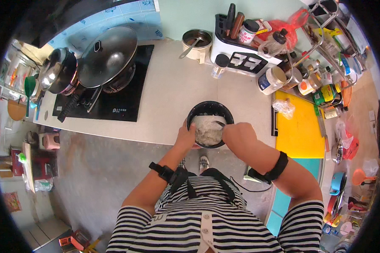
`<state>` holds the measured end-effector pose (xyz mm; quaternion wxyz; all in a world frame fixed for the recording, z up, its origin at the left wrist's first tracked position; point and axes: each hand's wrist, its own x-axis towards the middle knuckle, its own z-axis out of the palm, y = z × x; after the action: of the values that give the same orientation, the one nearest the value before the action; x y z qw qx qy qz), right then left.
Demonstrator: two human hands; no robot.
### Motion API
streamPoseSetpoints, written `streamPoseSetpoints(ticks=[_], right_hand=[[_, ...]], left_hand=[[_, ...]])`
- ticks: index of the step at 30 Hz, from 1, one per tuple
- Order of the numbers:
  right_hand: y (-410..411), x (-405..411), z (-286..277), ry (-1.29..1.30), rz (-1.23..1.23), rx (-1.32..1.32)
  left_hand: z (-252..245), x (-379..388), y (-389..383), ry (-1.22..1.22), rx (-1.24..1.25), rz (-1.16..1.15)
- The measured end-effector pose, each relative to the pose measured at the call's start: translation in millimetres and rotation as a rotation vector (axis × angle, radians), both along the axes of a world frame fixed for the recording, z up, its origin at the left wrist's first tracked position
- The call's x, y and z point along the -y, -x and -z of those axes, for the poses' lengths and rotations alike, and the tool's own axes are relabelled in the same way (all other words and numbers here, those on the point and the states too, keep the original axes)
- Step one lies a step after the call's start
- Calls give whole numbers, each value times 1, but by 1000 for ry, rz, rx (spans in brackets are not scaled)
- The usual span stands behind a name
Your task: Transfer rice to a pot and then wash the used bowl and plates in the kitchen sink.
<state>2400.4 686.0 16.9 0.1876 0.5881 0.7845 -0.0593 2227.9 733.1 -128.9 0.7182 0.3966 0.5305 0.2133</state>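
A dark round bowl point(210, 105) is at the front edge of the countertop, tilted a little towards me. Pale, crumbly, flour-like dough point(208, 132) fills much of it. My left hand point(188, 136) grips the bowl's left rim, its thumb over the edge. On the other side, my right hand point(240, 136) is closed around a utensil point(221, 123), whose dark end reaches into the dough. Most of the utensil is hidden by my fingers, so its kind cannot be told.
Back left, a lidded wok point(109, 58) sits on a black cooktop point(126, 104). Behind the bowl are a pot with a spoon point(197, 47), a shaker jar point(220, 65) and a white knife holder point(240, 57). A yellow cutting board point(299, 132) lies to the right, near bottles.
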Motion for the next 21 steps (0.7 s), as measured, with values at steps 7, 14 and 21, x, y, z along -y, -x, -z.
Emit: streamPoseSetpoints(ticks=[7, 14, 21], right_hand=[[4, -24, 0, 85, -47, 41], [-29, -38, 28, -34, 212, -82], [-20, -7, 5, -152, -123, -2]], left_hand=[[6, -1, -2, -66, -59, 19], [8, -5, -11, 10, -47, -23], [-32, 25, 9, 69, -18, -204]])
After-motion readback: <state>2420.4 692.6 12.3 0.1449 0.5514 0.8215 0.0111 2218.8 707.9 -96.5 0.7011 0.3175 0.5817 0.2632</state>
